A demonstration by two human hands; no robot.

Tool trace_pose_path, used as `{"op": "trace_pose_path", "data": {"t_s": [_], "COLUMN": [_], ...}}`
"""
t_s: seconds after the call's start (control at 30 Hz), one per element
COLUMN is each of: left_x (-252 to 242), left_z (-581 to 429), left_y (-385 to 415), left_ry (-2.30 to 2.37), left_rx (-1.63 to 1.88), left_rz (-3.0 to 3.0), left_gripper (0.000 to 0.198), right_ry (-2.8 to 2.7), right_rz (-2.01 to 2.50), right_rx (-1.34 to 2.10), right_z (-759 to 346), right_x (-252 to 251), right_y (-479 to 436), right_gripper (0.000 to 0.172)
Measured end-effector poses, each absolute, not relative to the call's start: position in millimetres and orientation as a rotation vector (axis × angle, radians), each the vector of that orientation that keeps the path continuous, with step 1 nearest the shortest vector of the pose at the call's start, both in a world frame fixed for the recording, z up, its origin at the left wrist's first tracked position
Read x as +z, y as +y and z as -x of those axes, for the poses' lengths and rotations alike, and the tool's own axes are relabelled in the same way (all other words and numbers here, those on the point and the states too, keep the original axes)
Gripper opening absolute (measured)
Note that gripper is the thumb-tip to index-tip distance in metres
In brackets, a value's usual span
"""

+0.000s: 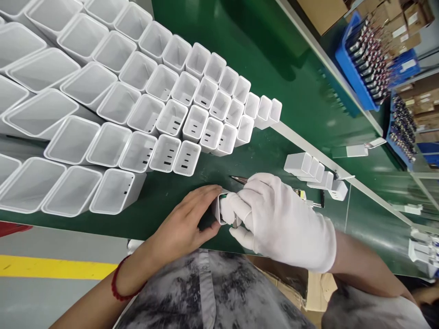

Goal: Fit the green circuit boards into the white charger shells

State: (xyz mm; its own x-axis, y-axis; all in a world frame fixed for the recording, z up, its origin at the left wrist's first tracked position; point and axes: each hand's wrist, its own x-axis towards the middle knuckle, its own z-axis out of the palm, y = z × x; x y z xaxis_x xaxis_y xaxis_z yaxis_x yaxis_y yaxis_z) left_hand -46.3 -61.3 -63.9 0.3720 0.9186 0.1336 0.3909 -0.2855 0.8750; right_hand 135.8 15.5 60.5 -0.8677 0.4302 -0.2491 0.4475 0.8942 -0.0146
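My bare left hand (187, 224) wraps its fingers and thumb around a small white plastic housing (216, 210) near the table's front edge. The housing's open end faces right, and a bit of green shows inside. My right hand (277, 219), in a white glove, is closed with its fingertips in and against that opening. A small greyish piece shows between its finger and thumb, too hidden to name. Just beyond the right hand lies a pointed metal tool (238, 178), its rear part covered by the glove.
Rows of open white housings (113, 141) fill the left of the green table (260, 155). Several more housings (302, 164) lie by a white strip (308, 146) at right. A blue bin (356, 77) of wired parts stands at the far right.
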Motion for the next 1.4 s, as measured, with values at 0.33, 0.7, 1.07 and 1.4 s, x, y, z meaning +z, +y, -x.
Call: {"op": "trace_pose_path", "data": {"t_s": [0.33,0.7,1.07,1.4], "left_x": [-63.9,-65.0,-38.4,-42.3], "left_z": [46.1,45.5,48.0,36.3], "left_y": [-60.0,-58.7,-47.5,-41.0], "left_ry": [1.129,1.127,1.157,1.211], "left_rx": [0.86,0.925,0.74,0.856], "left_rz": [-1.838,-1.873,-1.606,-1.372], "left_gripper": [0.058,0.057,0.042,0.029], "right_ry": [2.762,2.967,2.392,1.945], "right_rz": [-0.69,-1.064,-2.206,-2.299], "right_rx": [-0.029,-0.206,-1.592,-2.295], "right_z": [-125.6,-130.3,-138.3,-129.5], "right_x": [65.8,58.9,-26.5,-29.2], "right_y": [10.8,1.7,-59.7,-48.0], "right_gripper": [0.006,0.027,0.032,0.033]}}
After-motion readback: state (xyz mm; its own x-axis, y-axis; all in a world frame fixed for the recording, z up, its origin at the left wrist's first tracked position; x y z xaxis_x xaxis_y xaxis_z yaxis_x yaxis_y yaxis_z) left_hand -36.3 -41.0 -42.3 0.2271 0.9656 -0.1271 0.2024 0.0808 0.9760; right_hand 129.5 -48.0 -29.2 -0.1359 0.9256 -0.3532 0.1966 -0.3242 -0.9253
